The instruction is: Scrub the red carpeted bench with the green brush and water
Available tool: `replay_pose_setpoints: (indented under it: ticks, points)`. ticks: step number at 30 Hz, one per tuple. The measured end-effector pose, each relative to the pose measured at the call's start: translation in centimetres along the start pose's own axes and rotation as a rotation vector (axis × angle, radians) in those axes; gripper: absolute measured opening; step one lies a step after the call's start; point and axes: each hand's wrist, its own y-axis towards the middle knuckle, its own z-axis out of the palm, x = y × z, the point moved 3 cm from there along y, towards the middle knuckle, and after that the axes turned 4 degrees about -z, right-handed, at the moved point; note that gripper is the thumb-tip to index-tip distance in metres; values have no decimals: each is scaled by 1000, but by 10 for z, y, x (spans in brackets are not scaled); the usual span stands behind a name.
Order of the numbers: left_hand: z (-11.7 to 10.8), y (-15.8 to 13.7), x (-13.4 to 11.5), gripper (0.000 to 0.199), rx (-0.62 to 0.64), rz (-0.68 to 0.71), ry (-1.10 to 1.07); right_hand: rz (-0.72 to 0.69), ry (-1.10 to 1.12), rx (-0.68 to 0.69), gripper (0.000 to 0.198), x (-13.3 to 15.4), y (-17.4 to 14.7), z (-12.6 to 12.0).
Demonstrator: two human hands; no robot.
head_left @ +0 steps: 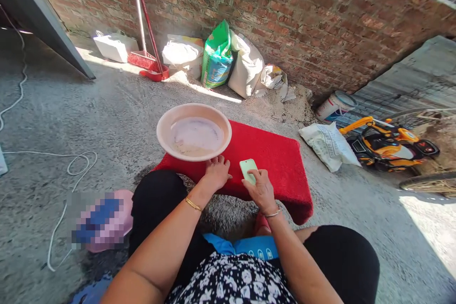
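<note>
A red plush cloth (pixel 270 152) lies draped in front of me, with its right end hanging down. My right hand (pixel 262 192) is closed around a pale green scrub brush (pixel 247 167), held at the cloth's near edge. Its underside is hidden. My left hand (pixel 218 171) rests on the cloth with fingers spread, holding nothing. Just beyond those fingers stands a pale pink basin (pixel 164 135) of cloudy water, on the cloth's left end. Whatever supports the cloth is covered.
At left lies a pink basin (pixel 124 199) with a blurred-out blue patch, beside a white cable (pixel 59 228). Sacks (pixel 217 57), a broom (pixel 151 28) and a dustpan (pixel 156 73) line the brick wall (pixel 285 9). A toy excavator (pixel 392 142) and bucket (pixel 333 104) stand right.
</note>
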Motion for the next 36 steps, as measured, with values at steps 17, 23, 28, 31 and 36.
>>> replay_pose_setpoints:
  ticks: [17,23,28,31,36]
  points:
    - [-2,3,-2,54,-33,26,63,203,52,-70,36,-59,-20,-22]
    - [-5,2,-4,49,-56,30,76,295,13,-35,36,-90,-26,-30]
    - [-7,1,-5,49,-40,29,75,504,-143,-151,40,-139,-34,-66]
    - [-5,2,-3,48,-52,27,73,430,-89,-196,41,-119,-18,-58]
    - [-2,4,-2,47,-83,-15,44,296,-32,-123,35,-76,17,-28]
